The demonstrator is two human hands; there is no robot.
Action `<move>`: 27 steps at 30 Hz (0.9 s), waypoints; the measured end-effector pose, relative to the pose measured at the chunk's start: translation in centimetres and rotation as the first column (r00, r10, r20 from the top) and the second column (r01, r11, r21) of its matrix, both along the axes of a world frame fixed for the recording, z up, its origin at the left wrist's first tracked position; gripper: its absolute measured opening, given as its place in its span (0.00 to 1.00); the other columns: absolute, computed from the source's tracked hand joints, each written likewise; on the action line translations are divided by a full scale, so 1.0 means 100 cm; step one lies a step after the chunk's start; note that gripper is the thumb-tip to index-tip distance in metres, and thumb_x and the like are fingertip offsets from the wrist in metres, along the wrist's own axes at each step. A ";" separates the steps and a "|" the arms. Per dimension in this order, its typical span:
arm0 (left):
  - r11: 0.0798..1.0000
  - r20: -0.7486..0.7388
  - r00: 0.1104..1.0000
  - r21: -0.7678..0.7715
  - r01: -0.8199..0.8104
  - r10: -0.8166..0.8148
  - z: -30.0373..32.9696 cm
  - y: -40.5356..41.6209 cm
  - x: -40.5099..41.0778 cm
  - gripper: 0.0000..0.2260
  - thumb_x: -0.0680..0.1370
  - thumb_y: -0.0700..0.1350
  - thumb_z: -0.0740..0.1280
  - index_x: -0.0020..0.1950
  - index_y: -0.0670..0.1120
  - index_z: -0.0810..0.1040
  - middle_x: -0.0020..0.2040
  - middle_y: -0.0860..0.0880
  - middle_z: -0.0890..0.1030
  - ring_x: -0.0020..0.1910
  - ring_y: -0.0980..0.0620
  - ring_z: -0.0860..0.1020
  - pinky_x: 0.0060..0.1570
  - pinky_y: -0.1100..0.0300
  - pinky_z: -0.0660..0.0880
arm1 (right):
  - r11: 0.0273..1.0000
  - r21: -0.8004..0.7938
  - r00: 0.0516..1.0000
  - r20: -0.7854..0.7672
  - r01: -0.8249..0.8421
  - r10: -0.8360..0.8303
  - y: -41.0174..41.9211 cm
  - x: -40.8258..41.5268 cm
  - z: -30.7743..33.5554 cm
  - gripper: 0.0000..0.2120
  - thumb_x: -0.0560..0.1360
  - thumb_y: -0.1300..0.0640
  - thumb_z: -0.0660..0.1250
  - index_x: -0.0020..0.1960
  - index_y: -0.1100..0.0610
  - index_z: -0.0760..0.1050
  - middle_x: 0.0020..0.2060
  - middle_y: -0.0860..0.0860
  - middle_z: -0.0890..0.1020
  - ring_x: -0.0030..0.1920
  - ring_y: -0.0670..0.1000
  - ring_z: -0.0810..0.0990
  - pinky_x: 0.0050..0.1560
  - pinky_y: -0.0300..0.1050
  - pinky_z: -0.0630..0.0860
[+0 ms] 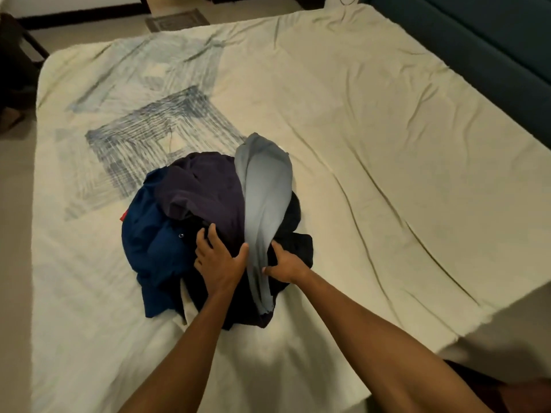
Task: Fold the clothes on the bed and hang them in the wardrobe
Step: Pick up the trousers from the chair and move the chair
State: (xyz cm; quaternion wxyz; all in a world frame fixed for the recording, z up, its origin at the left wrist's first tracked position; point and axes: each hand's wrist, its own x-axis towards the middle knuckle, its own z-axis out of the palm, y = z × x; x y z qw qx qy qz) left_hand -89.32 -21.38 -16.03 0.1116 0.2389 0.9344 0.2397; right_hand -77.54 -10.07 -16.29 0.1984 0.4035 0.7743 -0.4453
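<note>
A heap of clothes lies on the bed (372, 120) near its front edge. It holds a blue garment (149, 245), a dark purple one (208, 186), a black one (295, 242) and a long light grey garment (265, 189) draped over the top. My left hand (217, 257) rests on the heap with fingers spread, its thumb against the grey garment. My right hand (283, 263) grips into the black cloth just right of the grey garment, its fingers hidden in the fabric.
The bed is covered by a cream sheet with a blue square pattern (155, 129) at the left. A dark teal headboard or sofa (477, 40) runs along the far right. A small mat (176, 20) lies on the floor beyond the bed.
</note>
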 end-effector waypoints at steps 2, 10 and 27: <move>0.999 -0.071 0.996 0.001 0.055 -0.054 0.004 0.000 0.010 0.37 0.71 0.56 0.75 0.73 0.43 0.65 0.72 0.38 0.65 0.65 0.33 0.69 0.57 0.34 0.70 | 0.999 0.038 1.000 -0.004 0.031 -0.031 0.003 0.022 0.006 0.44 0.78 0.50 0.68 0.82 0.54 0.43 0.77 0.58 0.63 0.74 0.59 0.66 0.71 0.49 0.66; 0.914 -0.107 0.908 -0.022 0.405 -0.405 0.027 0.019 0.101 0.30 0.73 0.55 0.74 0.69 0.41 0.73 0.69 0.36 0.70 0.64 0.33 0.72 0.55 0.34 0.73 | 0.954 0.140 0.962 0.021 0.266 -0.272 0.011 0.171 0.024 0.41 0.77 0.48 0.68 0.82 0.52 0.49 0.78 0.55 0.63 0.75 0.56 0.65 0.71 0.49 0.65; 0.234 0.054 0.237 -0.059 0.970 -0.970 0.061 0.090 0.524 0.35 0.72 0.66 0.57 0.75 0.49 0.66 0.73 0.45 0.66 0.70 0.42 0.67 0.62 0.43 0.69 | 0.469 0.263 0.493 -0.032 0.843 -0.869 -0.057 0.633 0.058 0.35 0.79 0.45 0.66 0.81 0.51 0.55 0.77 0.54 0.65 0.74 0.57 0.67 0.69 0.50 0.68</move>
